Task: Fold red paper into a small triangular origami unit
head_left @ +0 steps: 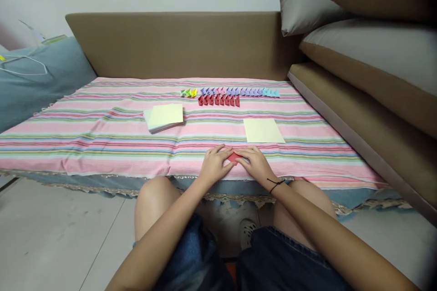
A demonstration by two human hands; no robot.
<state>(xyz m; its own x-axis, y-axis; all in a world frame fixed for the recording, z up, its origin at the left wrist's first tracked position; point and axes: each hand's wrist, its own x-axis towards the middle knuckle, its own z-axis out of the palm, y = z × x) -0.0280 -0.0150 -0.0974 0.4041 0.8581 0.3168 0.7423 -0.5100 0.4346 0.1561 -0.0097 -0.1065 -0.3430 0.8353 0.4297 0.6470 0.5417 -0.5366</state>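
A small piece of red folded paper (234, 158) lies on the striped cloth near its front edge, partly hidden by fingers. My left hand (216, 162) grips its left side, thumb and fingers closing on the paper. From the right, my right hand (251, 160) pinches the other side, its fingertips close to those of the left. Just beyond the right hand rests a flat pale yellow sheet (264, 130). To the left stands a stack of square paper (166, 116), pale yellow on top.
Behind, several folded paper pieces stand in rows: dark red ones (216, 100), purple ones (251, 92), light blue ones (271, 92) and a yellow one (194, 92). Large cushions (372, 50) border the right side. A brown backrest (180, 45) closes off the back.
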